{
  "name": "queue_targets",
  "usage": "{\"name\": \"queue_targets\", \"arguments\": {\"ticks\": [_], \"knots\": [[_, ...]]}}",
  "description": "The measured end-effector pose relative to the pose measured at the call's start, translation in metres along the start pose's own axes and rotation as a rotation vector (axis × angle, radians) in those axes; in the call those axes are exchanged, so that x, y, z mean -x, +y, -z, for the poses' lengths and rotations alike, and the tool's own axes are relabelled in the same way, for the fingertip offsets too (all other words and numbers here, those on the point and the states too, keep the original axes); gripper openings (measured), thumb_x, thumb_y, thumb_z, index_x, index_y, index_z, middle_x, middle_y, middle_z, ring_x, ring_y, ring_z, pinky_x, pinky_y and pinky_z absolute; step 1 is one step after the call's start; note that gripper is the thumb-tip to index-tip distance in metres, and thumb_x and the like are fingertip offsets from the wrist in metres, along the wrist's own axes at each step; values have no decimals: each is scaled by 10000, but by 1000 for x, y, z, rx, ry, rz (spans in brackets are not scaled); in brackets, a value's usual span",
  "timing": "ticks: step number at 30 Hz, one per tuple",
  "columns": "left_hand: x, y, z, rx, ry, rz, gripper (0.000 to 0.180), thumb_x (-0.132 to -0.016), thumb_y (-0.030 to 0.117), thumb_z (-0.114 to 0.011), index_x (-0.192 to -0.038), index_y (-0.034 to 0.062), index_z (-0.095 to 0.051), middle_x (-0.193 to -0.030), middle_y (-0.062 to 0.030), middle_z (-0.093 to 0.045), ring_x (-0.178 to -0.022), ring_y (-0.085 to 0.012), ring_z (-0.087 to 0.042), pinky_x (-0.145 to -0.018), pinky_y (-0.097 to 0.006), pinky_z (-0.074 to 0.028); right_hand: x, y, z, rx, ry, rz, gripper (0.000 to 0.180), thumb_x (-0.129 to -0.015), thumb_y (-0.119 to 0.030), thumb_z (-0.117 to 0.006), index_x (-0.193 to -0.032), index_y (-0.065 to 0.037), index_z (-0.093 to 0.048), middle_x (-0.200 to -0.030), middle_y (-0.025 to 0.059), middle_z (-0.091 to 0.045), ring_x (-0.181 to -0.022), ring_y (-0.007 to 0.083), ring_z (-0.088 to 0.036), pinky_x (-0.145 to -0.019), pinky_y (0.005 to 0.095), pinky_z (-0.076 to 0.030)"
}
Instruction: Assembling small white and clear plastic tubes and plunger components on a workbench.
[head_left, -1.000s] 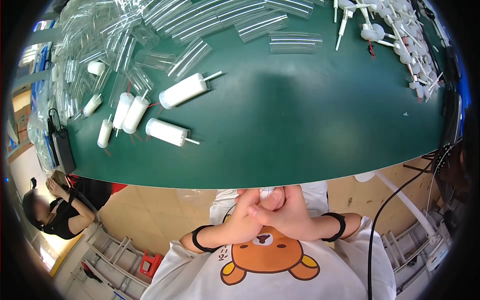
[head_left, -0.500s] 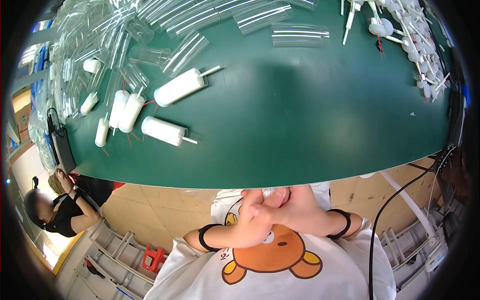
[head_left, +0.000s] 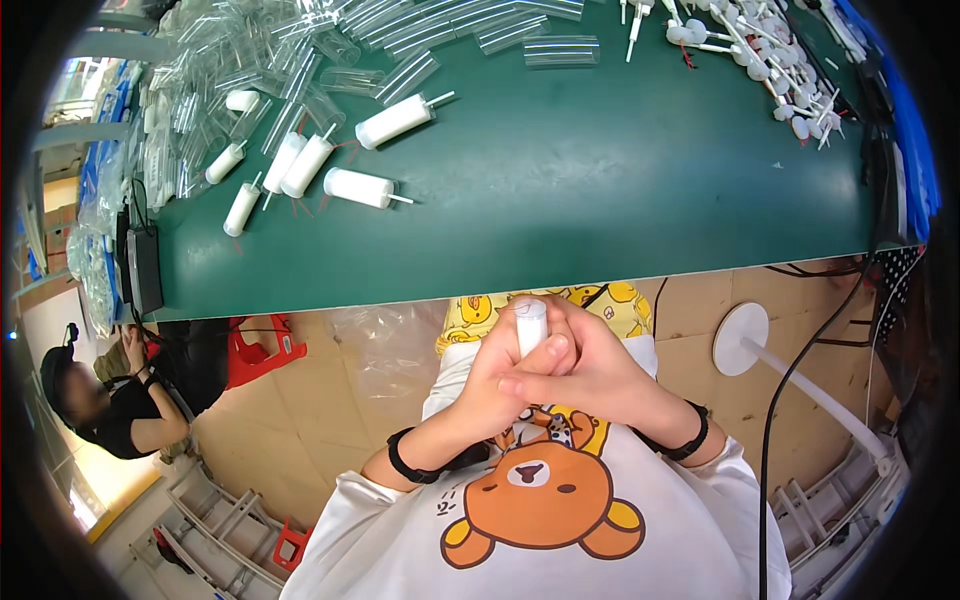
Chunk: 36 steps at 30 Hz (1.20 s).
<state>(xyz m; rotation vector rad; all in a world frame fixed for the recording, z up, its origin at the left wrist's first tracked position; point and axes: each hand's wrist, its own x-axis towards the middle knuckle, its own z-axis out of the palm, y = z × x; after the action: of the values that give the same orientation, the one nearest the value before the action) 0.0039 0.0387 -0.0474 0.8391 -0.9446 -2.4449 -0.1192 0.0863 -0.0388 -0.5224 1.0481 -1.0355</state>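
A: Now, largest first: what carries the stock?

B: Item one, desk [head_left: 620, 180]: flat, matte dark green top, near edge running across the view. Item two, heap of clear plastic tubes [head_left: 250, 70]: glossy, see-through, straight cylinders, piled along the far left and the top of the desk. Item three, white cylinders [head_left: 358, 187]: smooth, opaque, round-ended, each with a thin pin at one end, lying loose at the left of the desk below the tubes. Item four, small white plugs [head_left: 770, 50] with thin stems, scattered at the far right corner.

A: And the piece in hand?

B: Item five, white cylinder [head_left: 530, 322]: same smooth opaque white, rounded tip up, roughly upright, held over the lap just short of the desk's near edge. Only its upper part shows; the rest is hidden by the hands.

A: Grip?

B: Left hand [head_left: 500, 385] and right hand [head_left: 590, 375] are pressed together, fingers [head_left: 545, 355] curled closely round the cylinder from both sides. A black band sits on each wrist.

A: Anything else?

B: Round white disc on a pale rod [head_left: 742, 338], on the floor at right.
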Motion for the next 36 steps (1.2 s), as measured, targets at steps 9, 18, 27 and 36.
{"name": "queue_targets", "arguments": {"ticks": [9, 18, 27, 36], "knots": [[6, 6, 15, 50, -186, 51, 318, -977, 314, -384, -1097, 29, -457, -781, -22, -469, -753, -100, -445, -721, -243, -399, 4, 16, 0, 6, -18, 82, 591, -720, -102, -765, -1202, 0, -439, -1051, 43, -521, -990, 100, -507, -824, 249, -439], [11, 7, 30, -60, -172, 90, 496, -959, 485, -314, -1085, 29, -466, -818, -26, -496, -784, -108, -463, -761, -250, -405, -4, 17, -9, 17, -21, 109, 523, -745, -127, -752, -1160, -10, -456, -1024, 24, -523, -968, 84, -505, -812, 237, -436], [2, -14, 4, -210, 176, -145, 304, -967, 359, -405, -971, 56, -430, -822, 3, -472, -744, -74, -450, -692, -230, -388, -22, 12, -1, -59, 16, 98, 443, -760, -41, -683, -1137, -8, -453, -1005, 93, -584, -910, 155, -608, -797, 283, -498], [-3, -25, -24, 23, 320, -255, 242, -974, 278, -400, -969, 37, -419, -887, -29, -459, -814, -104, -440, -756, -242, -379, -26, -3, 17, -50, -93, -69, 433, -723, 10, -675, -1104, 5, -471, -923, 107, -600, -879, 217, -630, -751, 316, -518]]}}
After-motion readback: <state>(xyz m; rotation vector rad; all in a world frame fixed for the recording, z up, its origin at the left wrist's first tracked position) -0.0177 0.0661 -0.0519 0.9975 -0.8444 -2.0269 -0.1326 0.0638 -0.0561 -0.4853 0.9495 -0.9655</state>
